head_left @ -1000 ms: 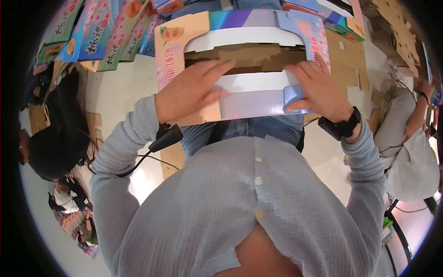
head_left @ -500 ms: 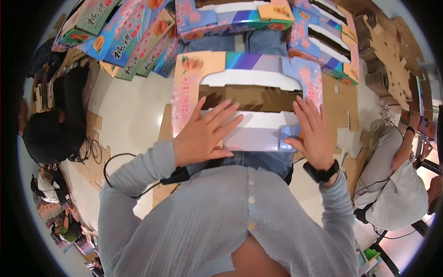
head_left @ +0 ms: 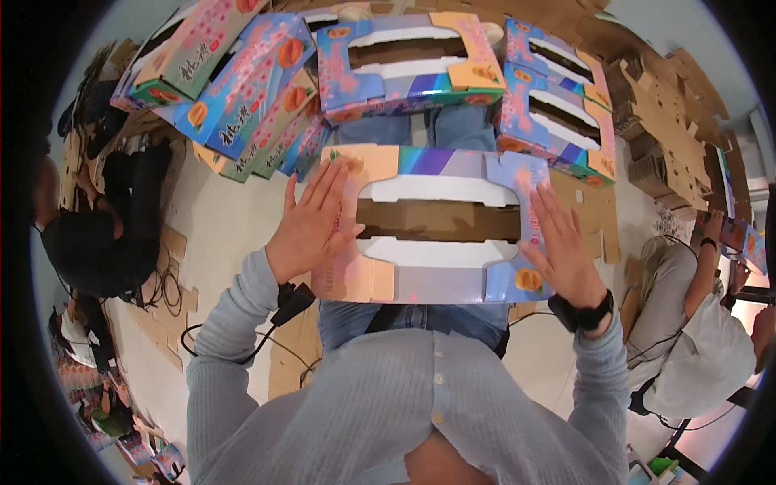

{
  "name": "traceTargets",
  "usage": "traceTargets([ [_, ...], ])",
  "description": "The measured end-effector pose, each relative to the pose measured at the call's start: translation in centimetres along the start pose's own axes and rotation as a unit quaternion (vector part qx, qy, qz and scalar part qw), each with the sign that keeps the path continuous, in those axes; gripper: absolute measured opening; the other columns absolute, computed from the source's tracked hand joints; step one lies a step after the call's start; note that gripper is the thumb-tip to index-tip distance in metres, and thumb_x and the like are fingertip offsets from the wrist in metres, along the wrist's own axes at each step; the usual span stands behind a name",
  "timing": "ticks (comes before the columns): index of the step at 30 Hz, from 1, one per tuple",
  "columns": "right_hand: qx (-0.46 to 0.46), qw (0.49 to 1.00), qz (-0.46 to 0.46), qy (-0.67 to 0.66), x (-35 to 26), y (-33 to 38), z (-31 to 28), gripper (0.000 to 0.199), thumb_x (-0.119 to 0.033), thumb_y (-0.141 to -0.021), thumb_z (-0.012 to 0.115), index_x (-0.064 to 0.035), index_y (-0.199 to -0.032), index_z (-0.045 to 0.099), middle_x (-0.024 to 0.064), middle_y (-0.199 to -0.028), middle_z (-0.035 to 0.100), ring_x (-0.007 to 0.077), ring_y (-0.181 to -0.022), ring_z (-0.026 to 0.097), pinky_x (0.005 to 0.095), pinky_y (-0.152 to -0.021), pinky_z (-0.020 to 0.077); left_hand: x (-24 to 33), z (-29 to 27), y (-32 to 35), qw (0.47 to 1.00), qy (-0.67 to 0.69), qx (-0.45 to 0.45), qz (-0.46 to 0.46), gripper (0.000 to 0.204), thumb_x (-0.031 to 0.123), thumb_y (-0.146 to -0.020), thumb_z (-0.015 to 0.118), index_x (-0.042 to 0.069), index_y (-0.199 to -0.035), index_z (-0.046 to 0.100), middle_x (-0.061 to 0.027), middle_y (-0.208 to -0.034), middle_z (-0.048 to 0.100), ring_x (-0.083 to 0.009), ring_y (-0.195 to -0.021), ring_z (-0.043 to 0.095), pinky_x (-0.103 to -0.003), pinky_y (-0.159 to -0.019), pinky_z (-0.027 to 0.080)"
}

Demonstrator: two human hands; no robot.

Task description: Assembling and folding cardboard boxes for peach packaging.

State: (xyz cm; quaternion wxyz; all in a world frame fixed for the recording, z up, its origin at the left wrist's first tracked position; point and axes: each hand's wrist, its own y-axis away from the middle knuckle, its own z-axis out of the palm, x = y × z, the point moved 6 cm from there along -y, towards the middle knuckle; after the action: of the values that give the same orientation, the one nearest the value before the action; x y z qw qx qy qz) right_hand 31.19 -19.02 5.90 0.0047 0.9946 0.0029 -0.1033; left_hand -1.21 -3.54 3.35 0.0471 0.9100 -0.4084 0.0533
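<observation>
A colourful fruit carton (head_left: pixel 440 279) with pink, blue, purple and peach panels rests across my thighs. Its top has a long opening edged by white flaps, and brown cardboard shows inside. On the carton's left end, my left hand (head_left: pixel 314 220) lies with fingers spread over the peach-coloured panel. My right hand (head_left: pixel 563 252) is laid flat against the opposite end, fingers stretched out, over the blue and pink corner. Neither hand grips anything. A dark watch (head_left: pixel 584 312) sits on my right wrist.
Just beyond stands another such carton (head_left: pixel 408 85). Leaning cartons (head_left: pixel 242 101) are piled at the far left, and two more (head_left: pixel 558 121) stand far right. Flat brown cardboard (head_left: pixel 659 129) is stacked beyond those. People sit at left (head_left: pixel 101 242) and right (head_left: pixel 695 331). A black cable (head_left: pixel 293 305) hangs by my left forearm.
My left hand has shifted outward from the opening's near edge to the carton's left end. The right hand has moved onto the right end. The carton appears lower in view.
</observation>
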Motion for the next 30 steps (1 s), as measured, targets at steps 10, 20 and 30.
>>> traceTargets([
  [10, -0.039, 0.998, -0.034, 0.029, 2.5, -6.9, 3.9, 0.062, -0.045, -0.099, 0.051, -0.0028, -0.144, 0.046, 0.0150, -0.151, 0.045, 0.0300, -0.139, 0.044, 0.0528, -0.113, 0.0351, -0.3, 3.3, -5.5, 0.996, -0.007, 0.029, 0.080, 0.076, 0.047, -0.097, 0.055, 0.005, -0.155, 0.029, -0.0137, -0.161, 0.030, -0.0293, -0.150, 0.026, -0.060, -0.116, 0.019],
  [20, 0.073, 0.990, 0.083, -0.093, 5.1, 1.5, 4.4, 0.067, -0.042, -0.098, 0.057, -0.0010, -0.147, 0.038, 0.0213, -0.152, 0.039, 0.0375, -0.138, 0.041, 0.0466, -0.113, 0.0344, -5.2, 5.4, 0.2, 0.959, 0.261, 0.102, -0.045, 0.074, 0.024, -0.098, 0.059, -0.003, -0.155, 0.020, -0.0250, -0.158, 0.025, -0.0350, -0.149, 0.023, -0.043, -0.120, 0.021],
  [30, -0.019, 0.544, 0.318, -0.777, 4.5, 13.1, 16.3, 0.067, -0.054, -0.102, 0.048, -0.0135, -0.153, 0.032, 0.0061, -0.152, 0.042, 0.0221, -0.136, 0.045, 0.0430, -0.110, 0.0401, -0.4, 7.7, 6.8, 0.584, 0.773, 0.005, -0.248, 0.060, 0.020, -0.104, 0.053, 0.004, -0.154, 0.024, -0.0085, -0.143, 0.047, -0.0181, -0.128, 0.049, -0.031, -0.106, 0.042],
])
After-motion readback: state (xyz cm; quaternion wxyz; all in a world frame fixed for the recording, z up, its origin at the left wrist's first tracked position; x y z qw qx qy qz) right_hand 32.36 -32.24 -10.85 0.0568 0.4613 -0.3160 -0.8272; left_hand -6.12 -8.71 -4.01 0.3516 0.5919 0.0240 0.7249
